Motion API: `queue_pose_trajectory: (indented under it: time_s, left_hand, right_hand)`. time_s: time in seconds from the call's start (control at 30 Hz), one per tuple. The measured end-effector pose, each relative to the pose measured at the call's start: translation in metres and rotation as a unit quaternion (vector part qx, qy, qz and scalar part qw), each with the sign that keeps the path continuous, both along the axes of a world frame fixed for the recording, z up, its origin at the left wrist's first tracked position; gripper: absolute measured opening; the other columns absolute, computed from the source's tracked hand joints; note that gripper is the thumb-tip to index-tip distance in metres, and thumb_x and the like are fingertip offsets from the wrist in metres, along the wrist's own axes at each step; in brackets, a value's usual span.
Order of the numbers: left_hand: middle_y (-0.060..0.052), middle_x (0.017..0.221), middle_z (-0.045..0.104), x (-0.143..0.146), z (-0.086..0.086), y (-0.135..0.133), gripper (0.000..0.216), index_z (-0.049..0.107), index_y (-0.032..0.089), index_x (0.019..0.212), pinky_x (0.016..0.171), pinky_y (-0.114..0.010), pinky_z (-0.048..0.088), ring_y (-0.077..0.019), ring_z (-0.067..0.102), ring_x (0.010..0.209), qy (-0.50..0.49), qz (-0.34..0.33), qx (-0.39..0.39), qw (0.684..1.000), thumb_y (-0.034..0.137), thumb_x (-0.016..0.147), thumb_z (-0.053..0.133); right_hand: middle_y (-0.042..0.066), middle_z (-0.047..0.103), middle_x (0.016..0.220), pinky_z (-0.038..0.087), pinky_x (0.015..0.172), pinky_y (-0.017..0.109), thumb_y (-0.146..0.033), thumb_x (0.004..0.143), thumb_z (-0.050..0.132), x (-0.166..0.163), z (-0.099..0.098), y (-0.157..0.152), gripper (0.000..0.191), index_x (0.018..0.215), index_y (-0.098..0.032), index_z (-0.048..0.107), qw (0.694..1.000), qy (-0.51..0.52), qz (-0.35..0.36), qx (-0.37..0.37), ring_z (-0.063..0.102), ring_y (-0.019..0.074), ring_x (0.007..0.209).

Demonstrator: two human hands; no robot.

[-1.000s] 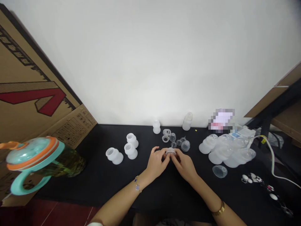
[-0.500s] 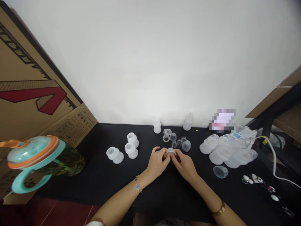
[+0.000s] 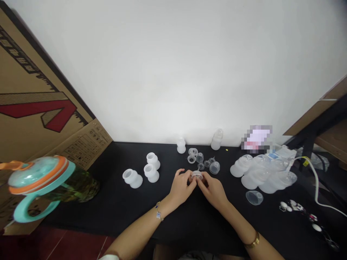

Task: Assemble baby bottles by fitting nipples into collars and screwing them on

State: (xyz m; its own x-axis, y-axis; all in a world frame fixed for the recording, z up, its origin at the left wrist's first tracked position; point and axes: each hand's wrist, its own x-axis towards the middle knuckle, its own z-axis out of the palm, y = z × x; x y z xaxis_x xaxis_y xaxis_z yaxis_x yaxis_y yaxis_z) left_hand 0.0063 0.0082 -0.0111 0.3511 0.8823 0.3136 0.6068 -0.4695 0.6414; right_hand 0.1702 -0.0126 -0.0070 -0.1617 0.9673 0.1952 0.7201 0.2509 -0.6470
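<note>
Both hands meet over the middle of the black table [image 3: 114, 202]. My left hand [image 3: 181, 187] and my right hand [image 3: 213, 189] pinch a small translucent ring-shaped plastic part [image 3: 197, 176] between their fingertips. Just beyond the hands lie several small clear rings and caps [image 3: 200, 159]. Three white bottle bodies [image 3: 148, 171] stand to the left of my left hand. A pile of translucent bottles and domed lids [image 3: 261, 173] lies to the right.
A teal and orange lidded cup [image 3: 40, 184] sits at the near left by a leaning cardboard box [image 3: 40, 108]. Two small bottles [image 3: 181, 145] stand against the white wall. A loose clear cup [image 3: 254, 197], a white cable [image 3: 317, 187] and small earbuds [image 3: 291, 206] lie right.
</note>
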Motion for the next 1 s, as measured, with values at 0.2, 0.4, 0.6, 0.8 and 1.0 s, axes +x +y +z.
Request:
queue_pose_trajectory:
  time_s: [0.2,0.4,0.6,0.8,1.0]
  left_hand:
    - [0.007,0.059,0.053,0.0000,-0.0013,-0.0001,0.018,0.045,0.023,0.074,0.101,-0.043,0.039,-0.0145,0.057,0.061,-0.001,0.005,0.003,1.000,0.020,0.091,0.046]
    - [0.007,0.059,0.051,-0.0003,-0.0015,-0.0006,0.019,0.044,0.023,0.072,0.101,-0.042,0.039,-0.0140,0.056,0.060,0.005,0.006,0.007,1.000,0.021,0.091,0.046]
    - [0.008,0.057,0.050,0.0001,-0.0022,-0.0006,0.020,0.044,0.023,0.072,0.101,-0.042,0.039,-0.0136,0.055,0.059,0.008,0.009,0.008,1.000,0.022,0.091,0.046]
    - [0.008,0.056,0.047,0.0007,0.0005,-0.0004,0.021,0.042,0.023,0.070,0.101,-0.043,0.039,-0.0137,0.054,0.058,0.013,0.011,0.000,1.000,0.022,0.091,0.045]
    - [0.009,0.056,0.047,0.0005,-0.0013,-0.0004,0.021,0.042,0.023,0.070,0.101,-0.042,0.039,-0.0131,0.054,0.057,0.010,0.010,0.003,1.000,0.021,0.090,0.047]
  right_hand:
    - [-0.001,0.063,0.063,0.036,0.052,0.023,-0.040,0.096,0.042,-0.0001,-0.0004,0.0000,0.026,0.091,-0.021,0.060,1.000,-0.008,-0.002,0.010,0.059,0.0151,0.053]
    - [-0.001,0.062,0.062,0.035,0.051,0.023,-0.042,0.096,0.043,-0.0005,0.0001,0.0002,0.027,0.088,-0.021,0.059,1.000,-0.011,-0.002,0.003,0.058,0.0147,0.051]
    - [-0.003,0.059,0.060,0.033,0.051,0.023,-0.042,0.096,0.044,-0.0004,-0.0014,0.0002,0.027,0.083,-0.022,0.056,1.000,-0.016,-0.005,0.013,0.056,0.0140,0.050]
    - [-0.003,0.059,0.059,0.033,0.050,0.023,-0.042,0.095,0.045,-0.0006,-0.0023,0.0003,0.027,0.081,-0.022,0.056,1.000,-0.017,-0.006,0.018,0.056,0.0133,0.049]
    - [-0.003,0.058,0.059,0.032,0.051,0.023,-0.042,0.095,0.046,0.0006,-0.0058,0.0004,0.026,0.080,-0.022,0.055,0.999,-0.024,-0.008,0.022,0.055,0.0132,0.050]
